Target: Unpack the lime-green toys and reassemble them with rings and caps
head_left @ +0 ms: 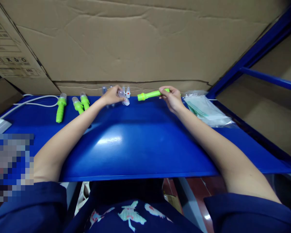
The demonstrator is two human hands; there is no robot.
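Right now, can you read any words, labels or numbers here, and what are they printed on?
Nothing is legible.
Cardboard box, upper left: rows of black print and symbols, too blurred to read.
Green handle in the right hand: no lettering visible.
Clear cap in the left hand: no lettering visible.
Plastic bags: none visible.

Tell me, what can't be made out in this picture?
Head view: the clear piece, small and partly covered by the left hand.
One end of the green handle, inside the right hand.
Contents of the plastic bags, behind glare.
The pixelated patch, lower left.
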